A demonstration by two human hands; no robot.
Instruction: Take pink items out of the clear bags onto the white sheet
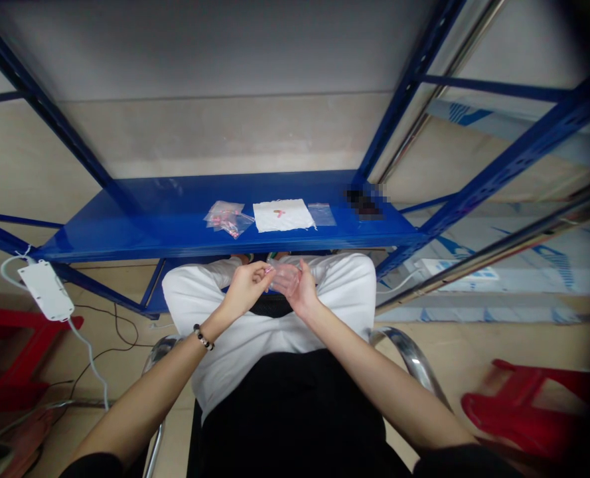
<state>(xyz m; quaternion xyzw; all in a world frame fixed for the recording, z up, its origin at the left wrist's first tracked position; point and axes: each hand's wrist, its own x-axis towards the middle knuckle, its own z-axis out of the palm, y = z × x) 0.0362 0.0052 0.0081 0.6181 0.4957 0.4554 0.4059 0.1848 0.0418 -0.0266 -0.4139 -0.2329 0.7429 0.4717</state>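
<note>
Above my lap, my left hand (pixel 247 287) pinches a small pink piece (pixel 269 269) between thumb and fingertips; its exact kind is too small to make out. Right beside it, my right hand (pixel 303 293) holds a clear plastic bag (pixel 283 279), fingers curled round its right side. On the blue shelf (pixel 170 216) ahead lies a white cloth (pixel 279 222) with a small pink and brownish item (pixel 279 213) on it. To the cloth's left is a pile of clear bags (pixel 227 218) holding pink pieces. A flat clear zip bag (pixel 323 214) touches its right edge.
A blurred-out dark object (pixel 364 202) lies at the shelf's right end. Blue uprights frame the shelf. A white power strip (pixel 46 290) hangs at left with cables below. Red stools (pixel 528 405) stand on both sides, and chair armrests (pixel 409 358) flank me.
</note>
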